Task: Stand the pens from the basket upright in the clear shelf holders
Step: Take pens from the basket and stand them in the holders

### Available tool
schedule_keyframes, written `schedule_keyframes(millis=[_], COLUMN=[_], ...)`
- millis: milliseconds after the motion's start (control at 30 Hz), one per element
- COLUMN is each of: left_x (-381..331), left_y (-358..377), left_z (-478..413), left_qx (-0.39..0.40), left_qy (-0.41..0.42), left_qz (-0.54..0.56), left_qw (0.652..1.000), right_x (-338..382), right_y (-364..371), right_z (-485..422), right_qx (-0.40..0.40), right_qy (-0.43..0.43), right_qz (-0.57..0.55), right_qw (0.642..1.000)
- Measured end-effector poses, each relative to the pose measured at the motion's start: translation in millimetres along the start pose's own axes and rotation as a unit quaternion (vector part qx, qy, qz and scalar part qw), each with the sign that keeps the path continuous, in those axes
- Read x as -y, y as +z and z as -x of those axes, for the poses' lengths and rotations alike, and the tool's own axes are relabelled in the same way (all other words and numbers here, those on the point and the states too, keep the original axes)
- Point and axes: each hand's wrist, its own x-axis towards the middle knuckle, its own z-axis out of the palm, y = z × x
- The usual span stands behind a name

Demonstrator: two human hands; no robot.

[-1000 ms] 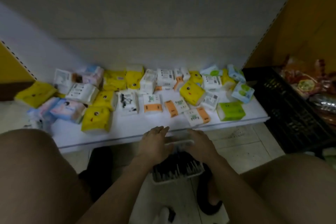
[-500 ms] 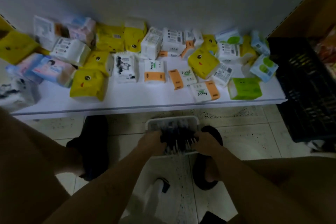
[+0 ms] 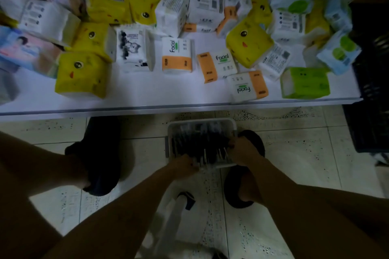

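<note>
A white plastic basket [image 3: 201, 122] stands on the tiled floor just in front of the low shelf, between my feet. It is filled with several dark pens [image 3: 202, 143] lying lengthwise, their pale tips toward me. My left hand [image 3: 182, 165] curls over the basket's near left corner, beside the pen tips. Over on the basket's right rim, my right hand [image 3: 242, 150] holds on with its fingers bent in toward the pens. The picture is dim and blurred. No clear holders are in view.
The white shelf board [image 3: 168, 99] ahead carries several tissue packs, yellow, white-orange and green [image 3: 305, 83]. A black crate [image 3: 370, 90] stands at the right. My dark slippers [image 3: 99, 153] flank the basket, and a white object [image 3: 174, 216] lies on the floor below my arms.
The basket has come down from shelf-edge height to the floor. My view tilted downward and closer. My left hand slid from the basket's left side to its near left corner.
</note>
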Motion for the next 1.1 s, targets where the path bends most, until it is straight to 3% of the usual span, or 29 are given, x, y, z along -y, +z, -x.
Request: schedule_keyframes(millis=[233, 467, 833, 1100], left_x=[0.9, 0.3, 9.5, 3.0], left_y=[4.5, 1.4, -9.2, -9.9], left_z=[-5.1, -2.1, 10.1, 27.6], left_qx=[-0.008, -0.045, -0.114, -0.052], left_qy=[0.014, -0.041, -0.089, -0.071], left_qz=[0.103, 0.317, 0.345, 0.355], left_qw=[0.995, 0.946, 0.927, 0.931], right_x=[3.0, 1.7, 18.8, 20.8], right_y=[17.9, 21.4, 15.1, 15.7], right_z=[-4.6, -1.0, -2.2, 12.3], right_qx=[-0.009, 0.011, -0.001, -0.037], right_qy=[0.022, 0.009, 0.003, 0.026], right_qz=[0.020, 0.078, 0.064, 0.005], right_qw=[1.000, 0.997, 0.998, 0.999])
